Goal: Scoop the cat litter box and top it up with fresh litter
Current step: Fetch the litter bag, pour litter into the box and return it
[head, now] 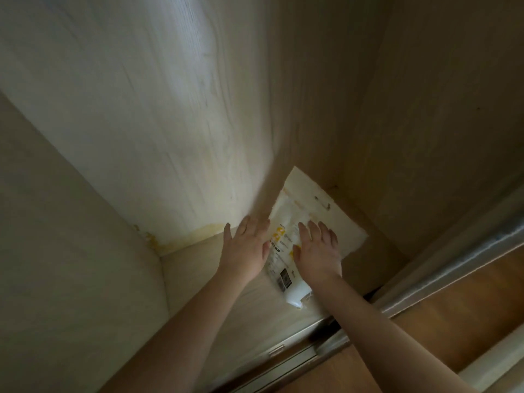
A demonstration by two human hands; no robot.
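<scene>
Litter bag [312,222], white w/ yellow print, leaned in rear right corner of closet floor [215,285], against side wall. Left hand [246,248] open, fingers spread, at bag's left edge; contact unclear. Right hand [319,251] flat on bag front, fingers straight, no grip. Sliding-door track [297,344] along front edge.

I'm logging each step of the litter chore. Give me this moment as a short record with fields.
place: inside a pale wood-grain closet, above a sliding-door track
item: white litter bag with yellow print, leaning in the back corner
left hand: open, at the bag's left edge
right hand: open, flat on the bag's front
grip: none yet
</scene>
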